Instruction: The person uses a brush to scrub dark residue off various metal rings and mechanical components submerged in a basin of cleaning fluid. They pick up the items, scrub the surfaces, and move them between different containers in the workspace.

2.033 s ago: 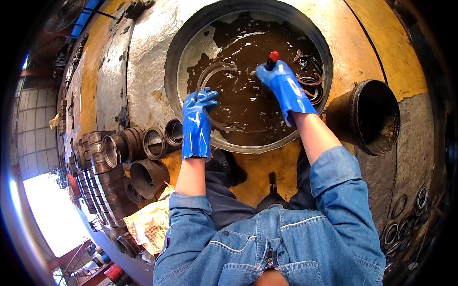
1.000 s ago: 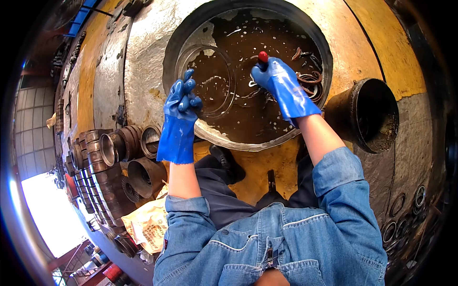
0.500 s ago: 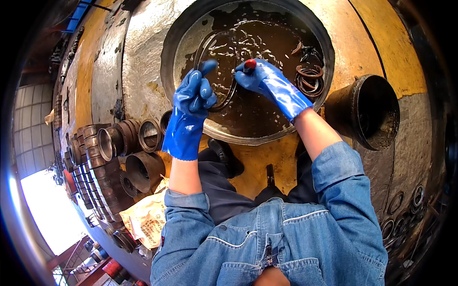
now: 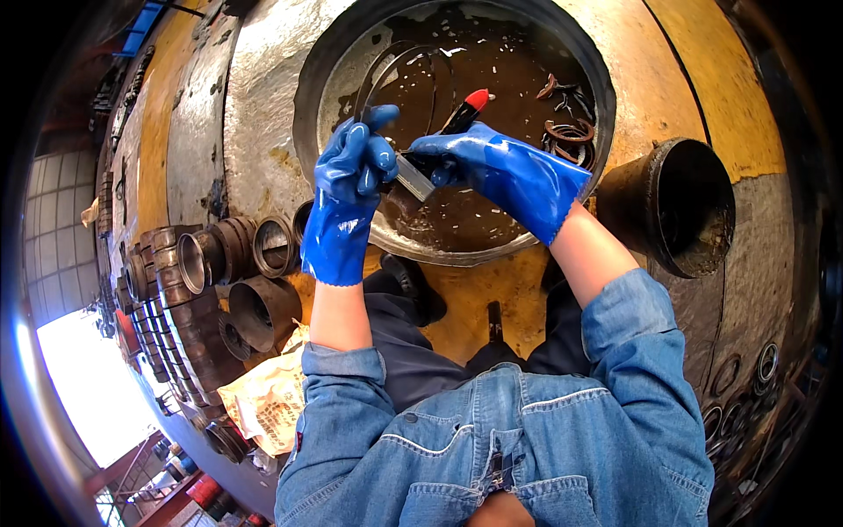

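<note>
Though bent by the lens toward the rim, look first at the far left for a pale panelled wall point(image 4: 66, 215) and, below, a bright white opening point(image 4: 97, 386). Moving inward, see dark metal rings point(image 4: 171, 263) packed close in rows, then a short open cylinder point(image 4: 285, 303) tipped on its side, just above a crumpled tan paper bag point(image 4: 268, 395).

Next, find the left hand point(image 4: 356, 162) in a shiny blue glove, over the left part of a wide round basin point(image 4: 312, 83), with curled fingers grasping a thin ring point(image 4: 372, 81). Trace the ring upward from behind the fingers, raised at a slant over brown liquid point(image 4: 509, 66) flecked with foam; lower part hidden by the glove.

Between the hands, note a flat grey piece point(image 4: 415, 180), close to the left fingertips. Cannot tell whether touching them, nor whether part of the tool beside it. Just to the right, see a red-tipped black tool point(image 4: 467, 110), clasped in the right hand point(image 4: 487, 154), likewise gloved in blue, with red end pointing up and right.

Farther right inside the basin, near the wall, see a cluster of brownish rings point(image 4: 571, 139). Beyond the rim, notice a large dark cylinder point(image 4: 628, 198) lying with open mouth turned right; lower at far right, more loose rings point(image 4: 761, 362) on the floor.
</note>
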`<state>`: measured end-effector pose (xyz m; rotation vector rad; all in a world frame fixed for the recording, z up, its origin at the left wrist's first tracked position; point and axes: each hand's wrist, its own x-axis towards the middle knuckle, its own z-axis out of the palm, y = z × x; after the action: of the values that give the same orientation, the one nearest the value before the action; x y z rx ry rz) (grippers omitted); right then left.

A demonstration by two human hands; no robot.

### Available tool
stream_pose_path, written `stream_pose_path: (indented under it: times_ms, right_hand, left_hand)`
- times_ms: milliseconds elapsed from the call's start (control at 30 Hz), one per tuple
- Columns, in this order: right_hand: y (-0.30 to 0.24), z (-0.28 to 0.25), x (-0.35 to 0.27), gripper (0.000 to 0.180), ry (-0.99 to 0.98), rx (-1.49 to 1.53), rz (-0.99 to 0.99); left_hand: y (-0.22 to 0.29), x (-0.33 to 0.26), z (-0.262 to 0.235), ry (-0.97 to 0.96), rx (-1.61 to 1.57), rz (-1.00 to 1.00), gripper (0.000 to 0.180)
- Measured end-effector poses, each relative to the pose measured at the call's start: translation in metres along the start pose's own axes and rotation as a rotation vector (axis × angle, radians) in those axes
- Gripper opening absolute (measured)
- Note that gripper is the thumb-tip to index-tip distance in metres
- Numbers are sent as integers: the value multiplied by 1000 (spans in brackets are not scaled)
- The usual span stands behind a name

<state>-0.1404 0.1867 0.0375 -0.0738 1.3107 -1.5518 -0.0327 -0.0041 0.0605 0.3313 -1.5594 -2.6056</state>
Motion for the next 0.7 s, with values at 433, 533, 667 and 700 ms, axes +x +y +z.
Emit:
stream_pose_path:
  times_ms: [433, 533, 667, 700]
  right_hand:
    - [10, -31, 26, 29, 706, -1428, -503]
    - [5, -29, 18, 25, 704, -917, -908]
    - [-5, 0, -19, 21, 562, -436, -631]
    - [-11, 7, -34, 26, 342, -272, -517]
  left_hand:
    - [0, -3, 5, 55, 2, -129, 51]
    - [5, -7, 1, 71, -69, -129, 52]
    - [10, -13, -9, 20, -132, -52, 51]
    - [14, -20, -16, 23, -151, -30, 51]
